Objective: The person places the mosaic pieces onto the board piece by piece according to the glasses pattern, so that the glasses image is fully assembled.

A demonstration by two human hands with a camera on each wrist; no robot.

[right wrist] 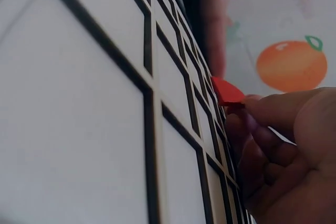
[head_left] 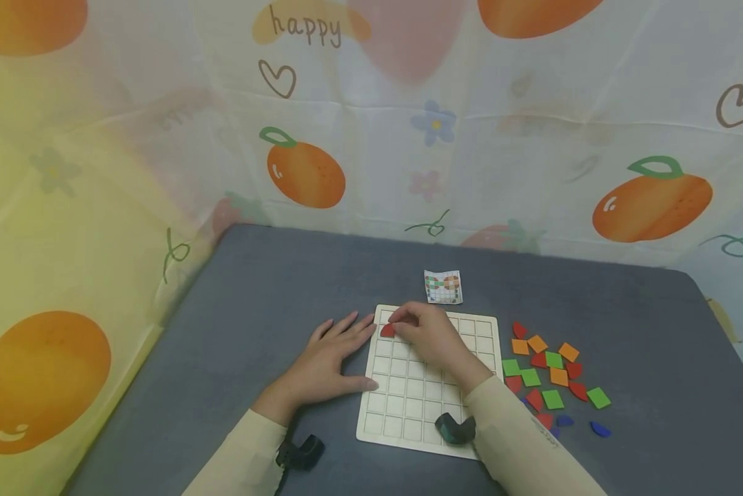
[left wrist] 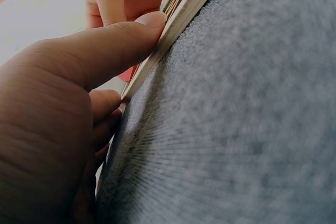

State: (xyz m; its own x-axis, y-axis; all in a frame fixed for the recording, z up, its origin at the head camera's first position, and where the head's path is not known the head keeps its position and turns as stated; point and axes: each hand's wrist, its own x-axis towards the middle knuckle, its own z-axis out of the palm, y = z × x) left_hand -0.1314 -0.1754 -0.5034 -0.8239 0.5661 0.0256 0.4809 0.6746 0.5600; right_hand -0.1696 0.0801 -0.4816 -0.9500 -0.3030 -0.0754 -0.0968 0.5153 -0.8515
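Note:
A pale wooden grid board (head_left: 412,410) lies on the grey table, its recessed squares bare apart from the top left area. There my right hand (head_left: 429,334) pinches a red quarter-round tile (head_left: 387,331) between thumb and fingers. In the right wrist view the red tile (right wrist: 227,92) is tilted at the grid, its near corner at the fingertips. My left hand (head_left: 327,365) rests on the table with fingers spread. Its thumb (left wrist: 126,40) touches the board's left edge, and the fingertips reach that edge higher up.
Right of the board lie scattered tiles: orange squares (head_left: 559,376), green squares (head_left: 553,399), red quarter-rounds (head_left: 578,391) and blue pieces (head_left: 600,429). Behind the board sits a small printed pattern card (head_left: 444,287). A fruit-print cloth (head_left: 371,151) hangs at the table's back and left.

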